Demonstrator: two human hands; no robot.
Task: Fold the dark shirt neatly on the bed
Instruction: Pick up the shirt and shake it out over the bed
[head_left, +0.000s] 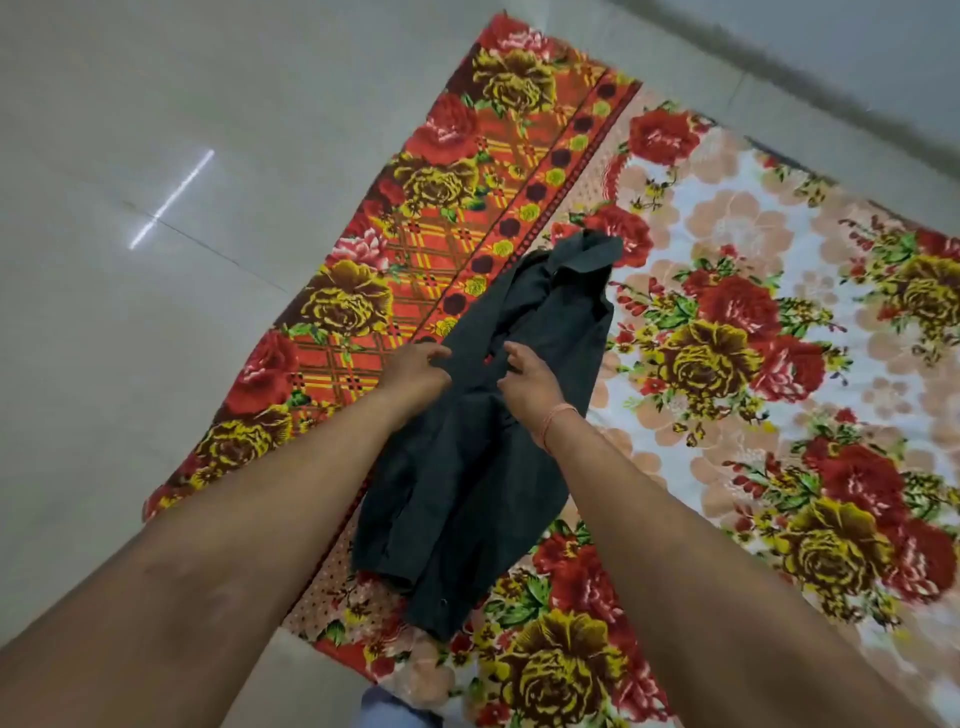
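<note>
The dark shirt (467, 467) lies lengthwise on the flowered bed cover (753, 364), folded into a narrow strip with its collar at the far end and its hem near me. My left hand (415, 376) pinches the shirt's left edge at mid-length, thumb and fingers closed on the cloth. My right hand (530, 382) rests on the shirt's middle beside it, fingers bent and gripping a fold. A thin orange thread circles my right wrist.
The cover's orange checked border (363, 312) hangs over the bed's left side. Pale grey floor tiles (130, 260) lie to the left and beyond. A bluish bit of clothing (395, 712) shows at the bottom edge.
</note>
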